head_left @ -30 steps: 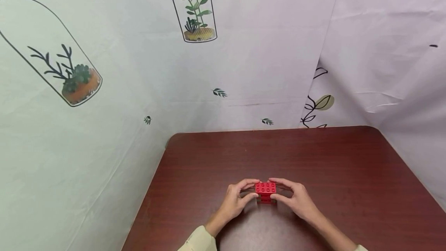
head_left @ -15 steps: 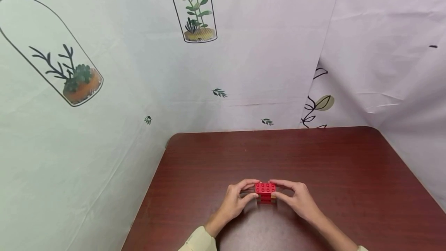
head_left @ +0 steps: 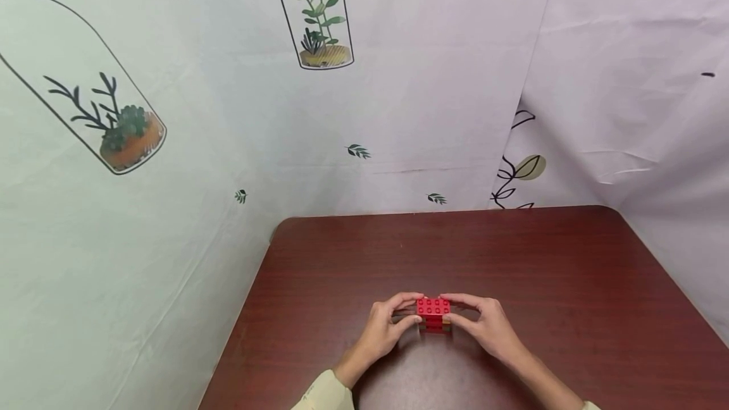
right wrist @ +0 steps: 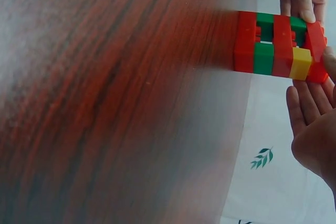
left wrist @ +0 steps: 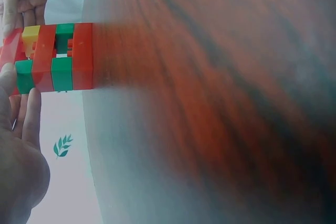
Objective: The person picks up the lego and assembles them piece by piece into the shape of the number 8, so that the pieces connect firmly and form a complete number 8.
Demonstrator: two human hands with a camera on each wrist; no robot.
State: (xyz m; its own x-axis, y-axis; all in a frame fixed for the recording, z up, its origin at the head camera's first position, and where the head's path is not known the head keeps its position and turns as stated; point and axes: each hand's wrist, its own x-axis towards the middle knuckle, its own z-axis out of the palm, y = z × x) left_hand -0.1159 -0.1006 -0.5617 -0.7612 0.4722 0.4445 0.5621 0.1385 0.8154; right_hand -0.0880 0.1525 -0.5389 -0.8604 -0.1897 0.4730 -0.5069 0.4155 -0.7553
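A small tower of toy building bricks stands on the table between both hands. A red eight-stud brick (head_left: 433,306) forms its top and looks slightly tilted in the wrist views. Beneath it sit a yellow brick (right wrist: 301,64) on the right and a green brick (left wrist: 24,76) on the left. Lower down come a red brick (left wrist: 44,59), two more green bricks at either end, and a red base brick (left wrist: 83,56). My left hand (head_left: 383,329) pinches the top red brick's left end between thumb and fingers. Its right end is pinched by my right hand (head_left: 488,323).
The dark reddish-brown wooden table (head_left: 353,252) has rounded far corners. White plant-printed cloth (head_left: 433,112) hangs behind the table and along its left and right sides.
My right thumb has shifted up slightly, uncovering the yellow brick below the top red one. Both hands otherwise stay in place around the tower.
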